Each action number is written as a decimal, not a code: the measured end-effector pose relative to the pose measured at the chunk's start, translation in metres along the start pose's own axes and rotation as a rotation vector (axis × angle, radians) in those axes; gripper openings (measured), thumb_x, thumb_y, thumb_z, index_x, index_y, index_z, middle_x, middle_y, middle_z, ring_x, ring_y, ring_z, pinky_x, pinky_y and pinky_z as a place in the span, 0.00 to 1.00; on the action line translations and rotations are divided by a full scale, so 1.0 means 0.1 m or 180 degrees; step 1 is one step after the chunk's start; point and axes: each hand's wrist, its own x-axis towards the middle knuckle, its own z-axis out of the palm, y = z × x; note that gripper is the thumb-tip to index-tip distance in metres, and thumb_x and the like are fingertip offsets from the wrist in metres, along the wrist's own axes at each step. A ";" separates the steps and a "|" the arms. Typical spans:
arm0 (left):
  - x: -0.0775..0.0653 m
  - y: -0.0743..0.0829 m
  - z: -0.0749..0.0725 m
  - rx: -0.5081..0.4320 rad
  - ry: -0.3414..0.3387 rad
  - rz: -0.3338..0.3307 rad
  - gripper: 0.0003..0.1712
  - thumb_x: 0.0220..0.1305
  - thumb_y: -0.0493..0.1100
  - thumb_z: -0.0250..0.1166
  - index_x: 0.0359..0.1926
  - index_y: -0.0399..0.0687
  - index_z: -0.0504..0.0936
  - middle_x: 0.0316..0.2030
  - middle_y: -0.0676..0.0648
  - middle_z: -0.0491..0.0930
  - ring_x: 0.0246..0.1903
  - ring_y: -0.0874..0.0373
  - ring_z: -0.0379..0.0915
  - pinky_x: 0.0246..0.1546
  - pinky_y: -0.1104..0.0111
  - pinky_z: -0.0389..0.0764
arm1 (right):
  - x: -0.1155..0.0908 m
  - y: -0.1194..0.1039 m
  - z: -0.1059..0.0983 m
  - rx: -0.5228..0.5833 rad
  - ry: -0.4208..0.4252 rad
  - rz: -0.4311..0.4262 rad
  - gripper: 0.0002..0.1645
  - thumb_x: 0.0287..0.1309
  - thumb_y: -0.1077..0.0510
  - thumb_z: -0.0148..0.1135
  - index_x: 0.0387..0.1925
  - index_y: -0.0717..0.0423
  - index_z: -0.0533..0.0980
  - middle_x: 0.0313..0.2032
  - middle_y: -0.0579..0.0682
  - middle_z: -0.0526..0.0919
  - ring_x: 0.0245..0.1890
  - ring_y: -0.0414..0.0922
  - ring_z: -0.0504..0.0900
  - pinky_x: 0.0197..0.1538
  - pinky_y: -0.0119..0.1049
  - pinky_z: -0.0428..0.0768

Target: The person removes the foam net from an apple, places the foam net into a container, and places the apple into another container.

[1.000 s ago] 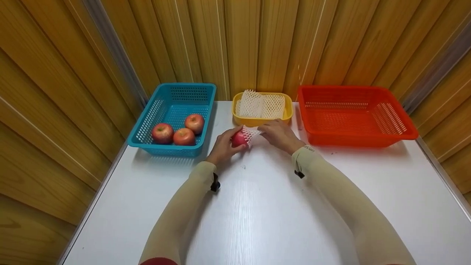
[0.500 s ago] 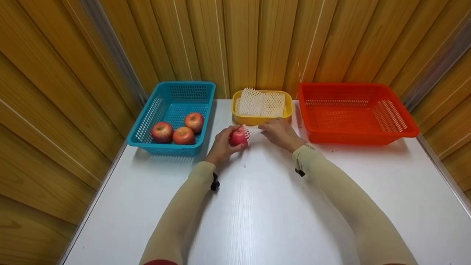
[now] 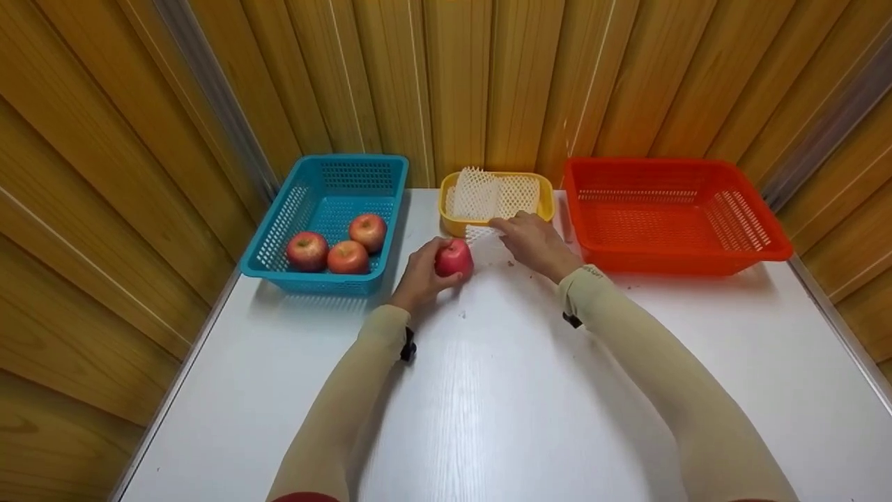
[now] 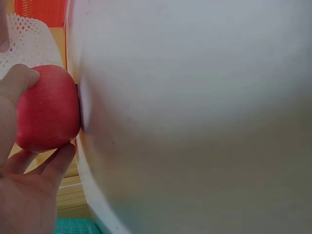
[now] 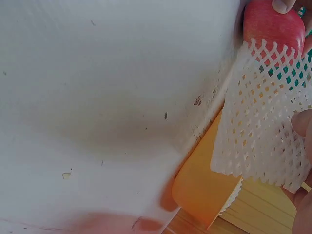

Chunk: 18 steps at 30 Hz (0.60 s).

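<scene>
A red apple (image 3: 454, 258) stands on the white table, gripped between the thumb and fingers of my left hand (image 3: 421, 276). The left wrist view shows the same apple (image 4: 48, 108) bare, with the thumb on one side and fingers on the other. My right hand (image 3: 533, 244) pinches a white foam net sleeve (image 3: 481, 233) just off the apple, in front of the yellow container (image 3: 463, 227). In the right wrist view, the sleeve (image 5: 261, 117) hangs flattened, its toothed end overlapping the apple in that view.
At the left is a blue basket (image 3: 279, 280) with three apples (image 3: 348, 258). More foam net sleeves (image 3: 477, 195) lie in the yellow container at the back. A red basket (image 3: 686, 265) stands at the right. Wood-panelled walls (image 3: 460, 84) close off the back and sides.
The foam net sleeve has come away from the apple, which now shows bare. My right hand has moved slightly up and right with the sleeve, while my left hand still grips the apple.
</scene>
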 end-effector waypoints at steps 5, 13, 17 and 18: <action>0.02 0.01 0.01 0.0148 -0.0011 0.0024 0.40 0.58 0.42 0.79 0.68 0.49 0.70 0.66 0.46 0.74 0.64 0.50 0.69 0.65 0.58 0.75 | 0.02 0.02 -0.07 0.0060 0.0131 0.0027 0.34 0.69 0.58 0.65 0.73 0.41 0.67 0.37 0.54 0.85 0.34 0.50 0.79 0.42 0.39 0.86; 0.04 0.07 0.02 0.0181 -0.0083 -0.0154 0.40 0.59 0.44 0.78 0.69 0.51 0.69 0.66 0.48 0.74 0.65 0.51 0.68 0.66 0.59 0.74 | 0.07 0.05 -0.21 0.0353 0.0124 0.0216 0.31 0.70 0.63 0.61 0.70 0.41 0.69 0.45 0.56 0.87 0.37 0.54 0.85 0.40 0.42 0.87; 0.06 0.11 0.01 0.0169 -0.0125 -0.0293 0.41 0.59 0.44 0.79 0.69 0.53 0.69 0.66 0.49 0.73 0.65 0.51 0.66 0.65 0.58 0.75 | 0.11 0.12 -0.29 0.0301 0.0146 0.0273 0.18 0.72 0.64 0.59 0.58 0.46 0.79 0.49 0.56 0.87 0.44 0.54 0.85 0.49 0.46 0.86; 0.07 0.12 0.01 0.0157 -0.0133 -0.0326 0.41 0.58 0.44 0.79 0.70 0.54 0.69 0.66 0.49 0.73 0.65 0.51 0.66 0.65 0.58 0.75 | 0.11 0.14 -0.31 0.0283 0.0167 0.0286 0.15 0.72 0.63 0.59 0.55 0.48 0.81 0.49 0.56 0.87 0.43 0.54 0.85 0.49 0.47 0.86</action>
